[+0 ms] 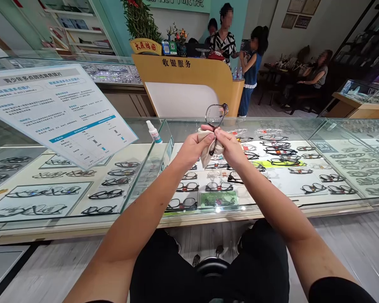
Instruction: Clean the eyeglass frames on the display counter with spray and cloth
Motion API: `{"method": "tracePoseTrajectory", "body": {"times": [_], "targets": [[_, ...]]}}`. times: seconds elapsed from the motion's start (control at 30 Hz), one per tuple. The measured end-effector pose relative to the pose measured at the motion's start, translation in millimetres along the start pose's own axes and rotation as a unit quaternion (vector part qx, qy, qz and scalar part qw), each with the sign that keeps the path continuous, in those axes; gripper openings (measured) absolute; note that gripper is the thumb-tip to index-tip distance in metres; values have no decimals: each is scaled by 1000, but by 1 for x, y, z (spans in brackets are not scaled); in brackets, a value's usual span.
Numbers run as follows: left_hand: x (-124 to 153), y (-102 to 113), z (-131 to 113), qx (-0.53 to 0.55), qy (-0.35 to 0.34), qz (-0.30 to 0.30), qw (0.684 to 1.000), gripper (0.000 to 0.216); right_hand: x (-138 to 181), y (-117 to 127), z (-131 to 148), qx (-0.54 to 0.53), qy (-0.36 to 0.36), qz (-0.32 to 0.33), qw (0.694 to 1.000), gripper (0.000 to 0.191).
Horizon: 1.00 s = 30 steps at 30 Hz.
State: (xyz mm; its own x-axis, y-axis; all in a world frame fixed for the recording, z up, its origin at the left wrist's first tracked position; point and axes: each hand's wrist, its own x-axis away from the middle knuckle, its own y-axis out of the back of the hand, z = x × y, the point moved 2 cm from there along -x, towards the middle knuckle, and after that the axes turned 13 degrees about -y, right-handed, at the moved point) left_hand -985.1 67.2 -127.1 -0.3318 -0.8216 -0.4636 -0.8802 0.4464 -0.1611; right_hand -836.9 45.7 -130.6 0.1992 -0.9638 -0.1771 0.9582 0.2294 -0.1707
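My left hand (196, 145) and my right hand (230, 148) meet in front of me above the glass counter, both closed. Between them is a pair of dark-framed eyeglasses (215, 114), held on edge with one lens pointing up. A pale cleaning cloth (206, 158) is bunched around the lower part of the glasses, mostly in my left hand. My right thumb and fingers pinch the frame near its middle, with the cloth beside them. The lower lens is largely hidden by fingers and cloth.
A small white spray bottle (153, 132) stands on the glass display counter (151, 166), left of my hands. A large printed sheet (60, 113) rises at the left. Rows of eyeglasses (219, 186) lie under the glass. Several people are around the wooden cashier desk (189, 69) and beyond.
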Motion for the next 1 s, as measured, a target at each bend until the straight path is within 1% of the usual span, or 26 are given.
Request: {"method": "tracePoseTrajectory", "body": {"times": [0.1, 0.2, 0.33, 0.43, 0.57, 0.67, 0.8, 0.9, 0.97, 1.0], "targets": [[2, 0, -1, 8, -1, 9, 1000, 70, 3, -2, 1, -10, -33, -8, 999, 57], [5, 1, -3, -8, -5, 26, 1000, 67, 4, -3, 0, -51, -61, -12, 997, 55], [8, 2, -9, -37, -25, 60, 997, 64, 3, -3, 0, -68, -49, -17, 996, 51], [7, 4, -13, -39, -33, 84, 995, 64, 3, -3, 3, -79, -39, -1, 996, 46], [7, 3, -13, -49, -34, 94, 994, 64, 2, -3, 5, -110, -48, 1, 993, 45], [9, -5, -12, -63, -46, 67, 995, 65, 2, -5, 2, -126, -58, -7, 990, 46], [13, -14, -11, -74, -87, -13, 993, 67, 5, -14, -1, -98, -55, -17, 994, 55], [15, -16, -11, -90, -114, -70, 987, 64, 9, -21, 1, -73, -46, -8, 996, 61], [15, -15, -10, -107, -121, -91, 983, 67, 11, -23, 3, -67, -50, -3, 996, 61], [15, -14, -10, -111, -119, -92, 982, 70, 11, -22, 3, -69, -55, -4, 996, 59]]}}
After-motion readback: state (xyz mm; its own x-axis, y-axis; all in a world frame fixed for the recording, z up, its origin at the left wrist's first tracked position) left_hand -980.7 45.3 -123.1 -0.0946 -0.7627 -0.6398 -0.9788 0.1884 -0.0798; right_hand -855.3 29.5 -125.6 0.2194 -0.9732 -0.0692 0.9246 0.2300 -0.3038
